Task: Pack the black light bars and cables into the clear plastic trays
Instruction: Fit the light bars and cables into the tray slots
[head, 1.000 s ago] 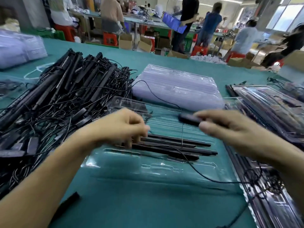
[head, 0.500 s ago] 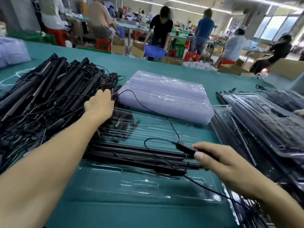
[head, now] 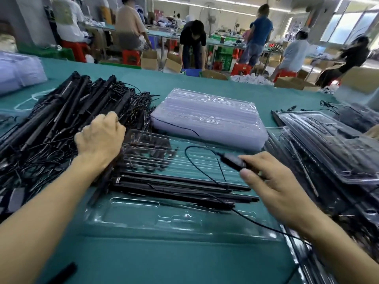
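A clear plastic tray (head: 143,220) lies on the green table in front of me, with several black light bars (head: 174,187) across its middle. My right hand (head: 270,181) pinches a small black inline controller (head: 233,160) above the tray's right part; its thin cable (head: 202,173) loops down over the bars. My left hand (head: 100,138) reaches into the big pile of loose black light bars and cables (head: 61,124) at the left, its fingers curled around a bar at the pile's edge.
A stack of empty clear trays (head: 209,117) sits just behind the open tray. Packed trays (head: 328,148) are piled at the right. A loose black piece (head: 63,271) lies near the front edge. Several people work at tables beyond.
My left hand has left the bars in the tray and gone up left into the loose pile. My right hand has kept hold of the controller over the tray's right side.
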Demonstrator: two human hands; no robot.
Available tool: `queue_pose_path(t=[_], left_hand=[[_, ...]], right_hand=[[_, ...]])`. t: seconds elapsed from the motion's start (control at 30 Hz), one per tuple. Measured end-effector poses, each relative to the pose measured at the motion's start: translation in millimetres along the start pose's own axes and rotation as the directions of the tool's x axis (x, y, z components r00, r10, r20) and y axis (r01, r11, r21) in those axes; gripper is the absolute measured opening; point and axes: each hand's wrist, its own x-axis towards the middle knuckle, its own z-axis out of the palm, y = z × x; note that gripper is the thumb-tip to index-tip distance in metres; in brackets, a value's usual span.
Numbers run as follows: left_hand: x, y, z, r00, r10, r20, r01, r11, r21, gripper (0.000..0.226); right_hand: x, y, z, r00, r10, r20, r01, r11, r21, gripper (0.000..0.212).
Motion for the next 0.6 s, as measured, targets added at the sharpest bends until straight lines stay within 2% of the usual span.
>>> queue_pose_path(t=[0.1, 0.2, 0.27, 0.33, 0.4, 0.5, 0.57, 0.6], left_hand=[[-21, -34, -16, 0.996, -0.079, 0.032, 0.076, 0.992, 0.098, 0.031], [-33, -55, -28, 0.972, -0.226, 0.058, 0.212, 0.959, 0.189, 0.034], [-35, -62, -36, 0.946, -0.318, 0.054, 0.301, 0.931, 0.205, 0.032], [-35, -63, -40, 0.938, -0.344, 0.03, 0.334, 0.926, 0.174, 0.022], [-35, -60, -39, 0.96, -0.278, -0.014, 0.277, 0.95, 0.146, 0.022], [-40, -36, -37, 0.997, -0.008, -0.072, 0.016, 0.993, 0.118, 0.034], [-46, -6, -39, 0.978, 0.211, 0.001, -0.211, 0.977, -0.031, 0.029], [-49, 11, -40, 0.945, 0.313, 0.096, -0.292, 0.939, -0.183, 0.026]], right_hand=[[-6, -16, 24, 0.974, -0.084, 0.209, 0.092, 0.995, -0.029, 0.029], [-18, -25, 49, 0.919, -0.136, 0.369, 0.169, 0.984, -0.057, 0.034], [-26, -24, 58, 0.9, -0.145, 0.411, 0.201, 0.975, -0.097, 0.034], [-31, -19, 57, 0.911, -0.111, 0.397, 0.181, 0.973, -0.144, 0.033], [-33, -12, 51, 0.941, -0.061, 0.332, 0.118, 0.981, -0.154, 0.031], [-32, -5, 46, 0.958, -0.017, 0.287, 0.081, 0.973, -0.215, 0.034], [-32, -4, 50, 0.945, -0.035, 0.324, 0.127, 0.955, -0.267, 0.035], [-32, -5, 52, 0.938, -0.045, 0.343, 0.145, 0.951, -0.272, 0.035]])
